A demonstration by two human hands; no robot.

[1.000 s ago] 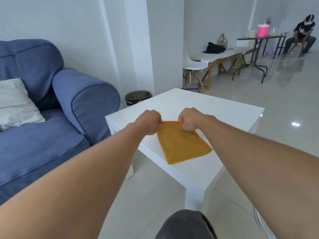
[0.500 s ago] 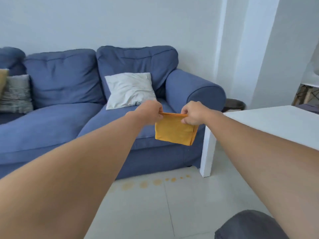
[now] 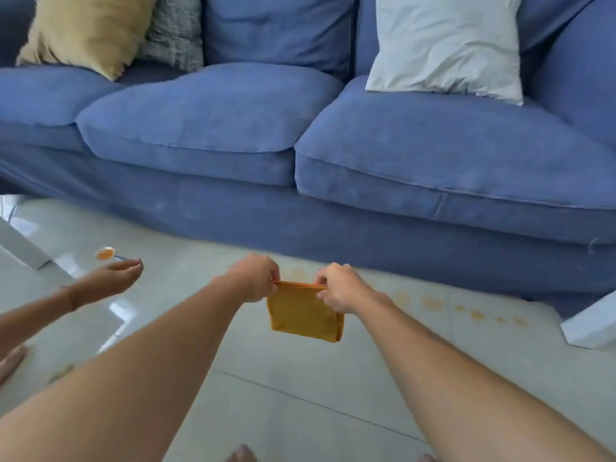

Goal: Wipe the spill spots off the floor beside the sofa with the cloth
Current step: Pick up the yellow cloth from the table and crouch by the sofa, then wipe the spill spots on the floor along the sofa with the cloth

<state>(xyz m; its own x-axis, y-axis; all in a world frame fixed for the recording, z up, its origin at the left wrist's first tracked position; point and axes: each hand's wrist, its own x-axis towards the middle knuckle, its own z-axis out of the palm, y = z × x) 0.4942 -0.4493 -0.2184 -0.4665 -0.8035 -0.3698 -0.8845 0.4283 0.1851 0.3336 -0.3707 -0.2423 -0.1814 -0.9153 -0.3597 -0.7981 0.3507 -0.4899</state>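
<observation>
A second ago the cloth (image 3: 305, 311) lay on the white table; now it hangs folded in the air over the floor (image 3: 300, 388), and the view has swung from the table to the sofa (image 3: 333, 181). The left hand (image 3: 255, 278) and right hand (image 3: 340, 290) each pinch an upper corner, both clenched on the cloth. The spots (image 3: 473, 311) lie at 3 o'clock from the cloth, along the sofa base, unwiped. At 9 o'clock another person's hand (image 3: 115, 276) holds a spoon (image 3: 106, 254) of orange liquid. Carrying looks finished; lowering and wiping come next.
</observation>
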